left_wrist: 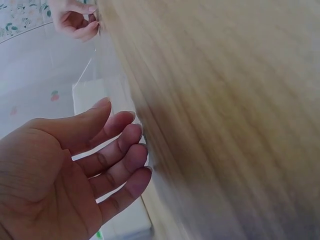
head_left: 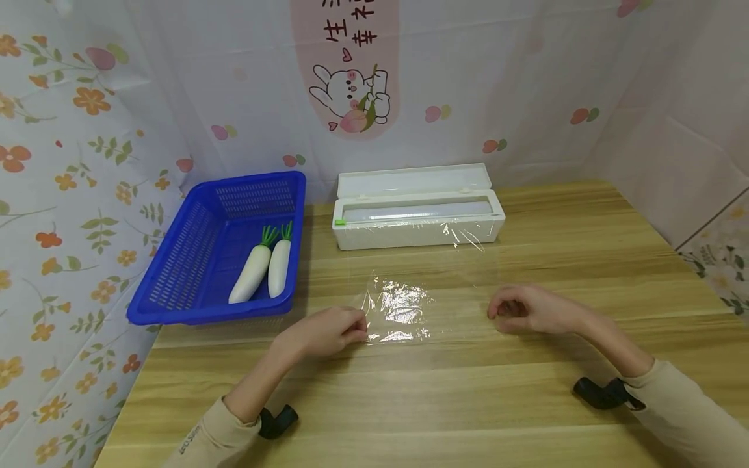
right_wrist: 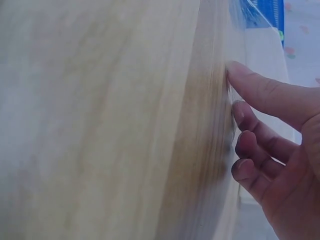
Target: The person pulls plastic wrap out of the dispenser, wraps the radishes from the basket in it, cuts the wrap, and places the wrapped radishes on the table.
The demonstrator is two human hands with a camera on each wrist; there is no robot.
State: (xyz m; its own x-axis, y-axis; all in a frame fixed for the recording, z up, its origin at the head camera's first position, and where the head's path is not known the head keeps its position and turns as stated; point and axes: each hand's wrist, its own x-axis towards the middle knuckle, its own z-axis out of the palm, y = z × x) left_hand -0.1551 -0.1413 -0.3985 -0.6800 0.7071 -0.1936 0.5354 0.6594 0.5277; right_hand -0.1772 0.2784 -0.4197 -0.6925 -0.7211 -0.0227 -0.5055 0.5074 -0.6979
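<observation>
A clear sheet of cling film (head_left: 404, 302) stretches from the front of a white cling film box (head_left: 418, 233) toward me. At its near left corner is my left hand (head_left: 330, 330), fingers curled and holding the film's edge. My right hand (head_left: 529, 309) holds the near right corner with curled fingers. In the left wrist view, the left hand (left_wrist: 75, 165) has its fingertips at the film's edge. The right wrist view shows the right hand's thumb and fingertips (right_wrist: 245, 170) against the film. The film is so transparent that its outline is faint.
A blue plastic basket (head_left: 175, 317) stands to the left, holding two white radishes (head_left: 251, 273) with green tops. The box's lid (head_left: 412, 181) is raised, with the roll inside. A patterned cloth (head_left: 468, 84) hangs behind the wooden table (head_left: 409, 409).
</observation>
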